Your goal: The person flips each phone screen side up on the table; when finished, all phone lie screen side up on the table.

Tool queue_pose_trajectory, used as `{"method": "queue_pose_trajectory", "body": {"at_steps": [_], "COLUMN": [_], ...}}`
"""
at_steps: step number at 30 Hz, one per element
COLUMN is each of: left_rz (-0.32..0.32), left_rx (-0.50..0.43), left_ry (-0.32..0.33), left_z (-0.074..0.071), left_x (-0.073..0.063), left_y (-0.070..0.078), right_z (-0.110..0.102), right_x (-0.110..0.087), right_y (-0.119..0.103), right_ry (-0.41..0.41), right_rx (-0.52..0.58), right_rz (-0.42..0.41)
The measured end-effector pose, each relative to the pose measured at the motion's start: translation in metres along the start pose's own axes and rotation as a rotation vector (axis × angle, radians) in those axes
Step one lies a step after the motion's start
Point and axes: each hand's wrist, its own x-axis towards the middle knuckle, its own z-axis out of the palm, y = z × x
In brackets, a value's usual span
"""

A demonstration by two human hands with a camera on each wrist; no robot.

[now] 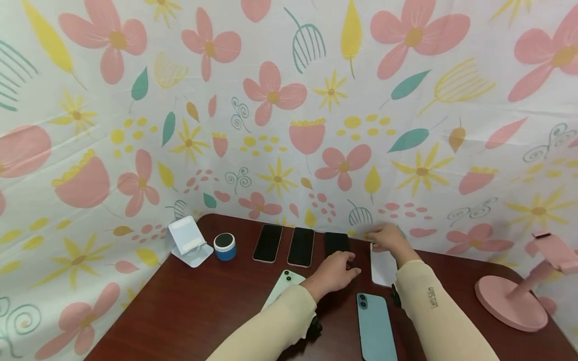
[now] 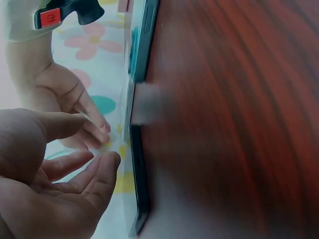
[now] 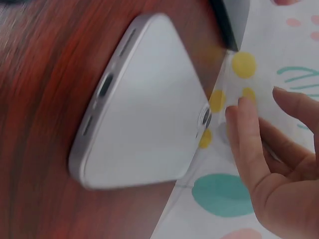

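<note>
My left hand (image 1: 334, 273) hovers beside the near end of a black phone (image 1: 336, 242). Its fingers are loosely bent with nothing between them, as the left wrist view shows of that hand (image 2: 60, 174). At the far end of a white phone (image 1: 383, 271) is my right hand (image 1: 389, 239). The right wrist view has this white phone (image 3: 139, 109) lying back up on the table, with the relaxed fingers of the right hand (image 3: 271, 144) just past its camera end. A light blue phone (image 1: 376, 326) lies camera side up between the forearms.
Two dark-screened phones (image 1: 268, 243) (image 1: 301, 247) lie left of the black one. A pale green phone (image 1: 282, 286) is partly under the left sleeve. A white stand (image 1: 187, 238) and blue-and-white jar (image 1: 225, 246) are at far left, a pink stand (image 1: 512, 303) at right. Floral cloth (image 1: 271, 150) hangs behind.
</note>
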Motion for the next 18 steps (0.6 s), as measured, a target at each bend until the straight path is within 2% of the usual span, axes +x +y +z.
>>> {"method": "queue_pose_trajectory", "body": {"at_steps": [5,10,14,18], "left_rz": [0.016,0.007,0.0,0.001], "left_rx": [0.038,0.109,0.168,0.188], "left_ry": [-0.028,-0.065,-0.056,-0.041], "left_z": [0.008,0.019,0.028,0.036], "left_x": [0.006,0.009,0.012,0.013], "left_y": [0.016,0.028,0.032,0.035], "right_z": [-0.009,-0.011,-0.01,-0.006], "right_x": [-0.005,-0.008,-0.008,-0.01], "right_y": [0.003,0.01,0.014,0.015], "right_ry": [0.075,0.107,0.14,0.168], "right_rx": [-0.148,-0.21,-0.273,-0.37], "right_rz": [-0.014,-0.006,-0.017,-0.032]}}
